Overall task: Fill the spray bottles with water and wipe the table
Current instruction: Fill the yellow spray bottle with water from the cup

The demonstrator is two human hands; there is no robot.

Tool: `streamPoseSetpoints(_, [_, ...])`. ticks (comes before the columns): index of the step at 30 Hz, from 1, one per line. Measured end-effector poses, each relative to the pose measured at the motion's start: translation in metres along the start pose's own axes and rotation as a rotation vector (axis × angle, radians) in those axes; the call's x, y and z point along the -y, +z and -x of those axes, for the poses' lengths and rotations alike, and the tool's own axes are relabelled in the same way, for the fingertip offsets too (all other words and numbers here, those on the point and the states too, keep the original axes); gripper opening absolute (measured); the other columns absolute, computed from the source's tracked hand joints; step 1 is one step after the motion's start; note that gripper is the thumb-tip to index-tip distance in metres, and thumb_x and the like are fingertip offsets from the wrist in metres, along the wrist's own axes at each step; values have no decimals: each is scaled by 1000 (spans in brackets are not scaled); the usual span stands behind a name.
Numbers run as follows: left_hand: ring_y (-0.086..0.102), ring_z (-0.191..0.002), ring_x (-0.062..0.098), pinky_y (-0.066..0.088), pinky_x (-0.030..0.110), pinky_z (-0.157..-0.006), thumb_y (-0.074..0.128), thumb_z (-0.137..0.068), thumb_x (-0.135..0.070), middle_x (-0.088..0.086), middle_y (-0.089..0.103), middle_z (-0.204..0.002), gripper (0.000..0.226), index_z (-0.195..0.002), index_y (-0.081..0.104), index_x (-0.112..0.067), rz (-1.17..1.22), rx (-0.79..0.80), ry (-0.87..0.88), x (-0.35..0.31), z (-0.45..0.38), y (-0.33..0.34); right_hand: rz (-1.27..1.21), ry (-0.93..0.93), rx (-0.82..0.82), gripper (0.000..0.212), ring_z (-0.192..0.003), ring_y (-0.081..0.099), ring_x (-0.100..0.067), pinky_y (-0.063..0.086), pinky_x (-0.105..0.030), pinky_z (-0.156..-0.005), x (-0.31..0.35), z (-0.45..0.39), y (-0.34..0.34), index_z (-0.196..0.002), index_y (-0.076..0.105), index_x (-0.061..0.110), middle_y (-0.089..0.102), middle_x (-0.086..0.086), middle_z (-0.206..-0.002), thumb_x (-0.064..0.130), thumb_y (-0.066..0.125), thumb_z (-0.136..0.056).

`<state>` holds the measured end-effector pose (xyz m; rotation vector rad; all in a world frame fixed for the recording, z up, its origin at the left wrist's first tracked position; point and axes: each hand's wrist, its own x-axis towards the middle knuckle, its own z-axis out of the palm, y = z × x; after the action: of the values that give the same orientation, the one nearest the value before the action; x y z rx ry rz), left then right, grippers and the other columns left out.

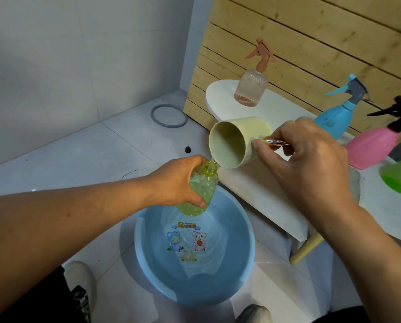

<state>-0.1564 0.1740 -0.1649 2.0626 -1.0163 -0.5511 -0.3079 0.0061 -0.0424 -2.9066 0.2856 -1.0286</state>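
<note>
The left hand [179, 180] grips a green bottle [198, 190] around its body, fingers curled on it, and holds it tilted over a blue basin [194, 248] that stands on the floor with water in it. The bottle's cap is off and its open neck points up toward a cream cup [237, 142]. The right hand [311, 159] holds the cup by its shiny handle [275, 142], thumb and fingers pinched around it, and tips the cup so its mouth faces left and down; a thin stream of water [212, 162] runs from the lip into the bottle's neck. Behind the hands is a white table [222, 94] set against a slatted wooden wall [311, 38]. On the table stand a clear pink sprayer [251, 86], a blue sprayer [339, 114] and a pink sprayer [371, 145] with a black head, all with heads on, and a second green bottle [399, 176] at the right edge of view. A grey ring [168, 115] lies on the floor near the wall.
</note>
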Motion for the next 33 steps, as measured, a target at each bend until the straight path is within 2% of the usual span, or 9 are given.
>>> streamPoseSetpoints(6, [61,-109,12,57,33,-92,97,-63,-34,-13,62,-120,89,-138,48,-35,9,9,0,-1,1,0,51,-50,-32,32,-68,45,-18,26,-29,-57,-1,1,2,-81,63,18,47,5,-76,46,63,-94])
streamPoseSetpoints(15, [62,-103,8,54,24,-83,98,-63,-35,-17,62,-114,88,-136,49,-36,14,5,5,0,0,0,76,-120,-57,32,-72,46,-18,34,-32,-54,-2,1,3,-84,63,17,43,8,-80,47,61,-97])
streamPoseSetpoints(18, [62,-102,6,52,21,-80,97,-63,-35,-19,62,-112,87,-135,49,-36,16,3,11,-1,1,0,78,-136,-57,32,-72,48,-20,39,-36,-53,-2,1,3,-85,64,16,48,4,-80,46,62,-97])
streamPoseSetpoints(25, [62,-102,6,56,25,-83,97,-63,-35,-17,64,-113,84,-133,51,-36,13,-1,18,-1,1,0,75,-179,-80,32,-73,51,-25,44,-41,-52,-2,2,2,-85,64,14,53,-2,-80,43,62,-99])
streamPoseSetpoints(33, [60,-96,-3,49,13,-71,97,-62,-39,-23,61,-108,83,-130,50,-40,22,-17,29,0,0,-2,117,-257,-103,33,-75,52,-27,44,-40,-52,-1,3,3,-89,67,13,57,-6,-83,43,58,-101])
